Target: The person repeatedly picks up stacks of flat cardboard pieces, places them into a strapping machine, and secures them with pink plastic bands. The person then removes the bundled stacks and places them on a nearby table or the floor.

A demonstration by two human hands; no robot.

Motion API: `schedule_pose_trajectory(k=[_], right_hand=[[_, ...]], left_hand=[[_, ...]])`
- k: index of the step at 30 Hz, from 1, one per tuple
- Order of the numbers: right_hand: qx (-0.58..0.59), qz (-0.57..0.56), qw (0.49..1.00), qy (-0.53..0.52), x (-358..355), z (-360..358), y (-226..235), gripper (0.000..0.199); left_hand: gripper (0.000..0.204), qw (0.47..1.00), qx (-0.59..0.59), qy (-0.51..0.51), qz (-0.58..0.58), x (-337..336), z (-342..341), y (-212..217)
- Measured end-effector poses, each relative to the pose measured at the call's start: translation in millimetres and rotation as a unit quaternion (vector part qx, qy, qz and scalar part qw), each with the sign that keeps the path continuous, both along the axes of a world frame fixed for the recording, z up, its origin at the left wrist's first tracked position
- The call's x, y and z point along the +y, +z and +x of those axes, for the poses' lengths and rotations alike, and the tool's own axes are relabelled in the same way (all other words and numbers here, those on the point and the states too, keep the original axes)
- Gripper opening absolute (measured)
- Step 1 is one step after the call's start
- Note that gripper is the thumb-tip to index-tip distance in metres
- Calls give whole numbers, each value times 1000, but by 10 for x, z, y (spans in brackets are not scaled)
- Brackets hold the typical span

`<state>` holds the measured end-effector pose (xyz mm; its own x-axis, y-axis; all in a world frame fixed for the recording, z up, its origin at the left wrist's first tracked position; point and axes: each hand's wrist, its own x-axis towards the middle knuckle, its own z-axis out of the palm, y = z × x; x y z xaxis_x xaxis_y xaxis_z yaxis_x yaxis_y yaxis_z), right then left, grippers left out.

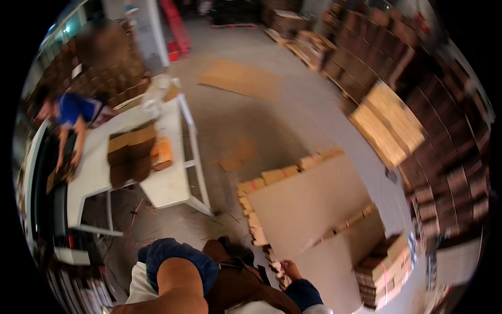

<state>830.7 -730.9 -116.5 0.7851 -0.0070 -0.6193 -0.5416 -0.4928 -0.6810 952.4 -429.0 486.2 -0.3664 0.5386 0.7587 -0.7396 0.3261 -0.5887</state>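
The big brown cardboard sheet (308, 191) could slip or bend if the right hand (290, 270) tugs just one side, because the bundles (277, 175) under it look bumpy. The sheet spreads toward one o'clock from that hand, its edge close by. I can't tell if this grip is holding anything; the left hand is out of sight.

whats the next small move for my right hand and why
Probably close the right hand on the large cardboard sheet's nearest edge: it is right by that edge, while the left forearm runs out of view below.
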Motion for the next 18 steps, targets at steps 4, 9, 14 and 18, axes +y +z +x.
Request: schedule_pose_trajectory(k=[4,9,14,18], right_hand=[[65,44,997,28,63,100,-165,39],[-36,-21,984,174,995,829,-2,35],[-183,77,969,146,2724,2302,677,23],[-262,158,944,120,4798,3560,1094,25]], left_hand=[[14,988,-79,121,-53,548,-154,38],[17,987,11,163,4,1476,-468,35],[15,872,314,250,280,3395,-510,-1057],[60,521,699,453,189,4910,-19,-1966]])
